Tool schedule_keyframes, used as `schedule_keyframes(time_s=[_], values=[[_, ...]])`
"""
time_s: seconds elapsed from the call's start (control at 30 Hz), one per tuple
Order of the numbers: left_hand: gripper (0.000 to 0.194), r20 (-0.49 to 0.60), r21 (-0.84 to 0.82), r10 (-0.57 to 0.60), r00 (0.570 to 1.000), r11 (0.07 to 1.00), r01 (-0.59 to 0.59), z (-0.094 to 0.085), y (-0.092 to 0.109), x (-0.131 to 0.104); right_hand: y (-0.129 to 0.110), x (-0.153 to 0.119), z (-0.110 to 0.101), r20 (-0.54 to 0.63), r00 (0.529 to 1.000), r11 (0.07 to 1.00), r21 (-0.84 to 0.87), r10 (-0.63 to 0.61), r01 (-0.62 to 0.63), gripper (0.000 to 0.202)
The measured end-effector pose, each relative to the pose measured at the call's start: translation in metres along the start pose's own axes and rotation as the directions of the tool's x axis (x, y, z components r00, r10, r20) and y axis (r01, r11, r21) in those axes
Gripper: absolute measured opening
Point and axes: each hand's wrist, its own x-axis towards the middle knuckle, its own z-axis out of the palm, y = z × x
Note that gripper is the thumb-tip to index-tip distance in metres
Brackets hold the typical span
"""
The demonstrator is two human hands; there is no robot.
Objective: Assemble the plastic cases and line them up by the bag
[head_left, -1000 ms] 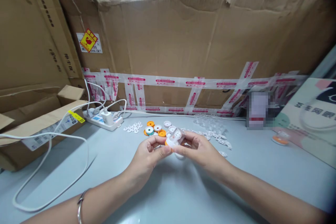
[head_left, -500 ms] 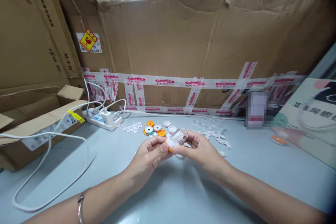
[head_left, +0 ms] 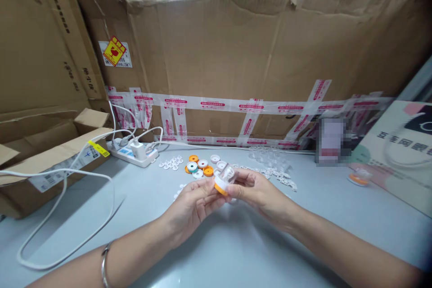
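A small clear container with a white and orange round base (head_left: 222,185) is held above the grey table, its clear part tilted up to the right. My left hand (head_left: 195,202) grips the base from the left. On the other side, my right hand (head_left: 256,189) has its thumb and fingers closed round the same piece. Just behind the hands lie several round caps: an orange one (head_left: 208,171), a teal-rimmed one (head_left: 192,167) and white ones (head_left: 215,159). Small white parts (head_left: 171,162) are spread farther left.
Clear parts (head_left: 266,155) and white pieces (head_left: 285,180) lie behind my right hand. A power strip (head_left: 143,158) with white cables and an open carton (head_left: 50,162) are at left. Another orange-based piece (head_left: 358,179) stands right, by a printed box (head_left: 398,153).
The container has turned in my fingers, so its orange base now faces lower and its clear part points more upward. My left hand's fingers have shifted beneath it.
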Motion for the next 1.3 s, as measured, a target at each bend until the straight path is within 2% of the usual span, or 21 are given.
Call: schedule_keyframes(time_s=[0.17, 0.33, 0.43, 0.57, 0.67, 0.77, 0.97, 1.03, 1.1, 1.3], values=[[0.018, -0.055, 0.072, 0.121, 0.991, 0.990, -0.117, 0.004, 0.002, -0.003, -0.004, 0.000, -0.002, -0.004, 0.999, 0.994, -0.097, -0.042, 0.041, 0.030], [0.020, -0.072, 0.140, 0.160, 0.984, 0.979, -0.149, 0.006, 0.002, -0.004, -0.008, -0.001, 0.002, -0.052, 0.996, 0.980, -0.191, -0.073, 0.062, 0.031], [0.025, -0.052, 0.213, 0.193, 0.980, 0.961, -0.178, 0.003, 0.002, -0.002, -0.004, -0.002, 0.004, -0.043, 0.992, 0.980, -0.167, -0.117, 0.108, 0.030], [0.029, 0.047, 0.350, 0.254, 0.966, 0.902, -0.254, -0.002, 0.004, 0.001, 0.004, -0.004, 0.009, -0.103, 0.978, 0.979, -0.109, -0.183, 0.172, 0.029], [0.024, 0.094, 0.376, 0.262, 0.960, 0.884, -0.278, -0.003, 0.004, 0.001, 0.008, -0.005, 0.013, -0.189, 0.968, 0.985, -0.075, -0.165, 0.154, 0.037], [0.021, 0.091, 0.367, 0.293, 0.952, 0.879, -0.306, -0.004, 0.002, 0.001, 0.009, -0.007, 0.016, -0.266, 0.957, 0.994, -0.029, -0.113, 0.109, 0.043], [0.028, 0.092, 0.371, 0.285, 0.954, 0.879, -0.298, -0.006, 0.000, 0.002, 0.009, -0.011, 0.020, -0.186, 0.975, 0.991, 0.026, -0.124, 0.131, 0.039], [0.030, 0.080, 0.416, 0.281, 0.956, 0.863, -0.288, -0.007, 0.001, 0.002, 0.008, -0.012, 0.021, -0.191, 0.973, 0.991, 0.028, -0.126, 0.134, 0.038], [0.030, 0.087, 0.507, 0.295, 0.952, 0.809, -0.297, -0.008, 0.004, 0.003, 0.007, -0.012, 0.021, -0.223, 0.966, 0.991, 0.002, -0.128, 0.132, 0.035], [0.031, 0.203, 0.768, 0.365, 0.908, 0.516, -0.379, -0.011, 0.017, 0.005, 0.009, -0.007, 0.016, -0.239, 0.961, 0.985, -0.134, -0.141, 0.112, 0.030]])
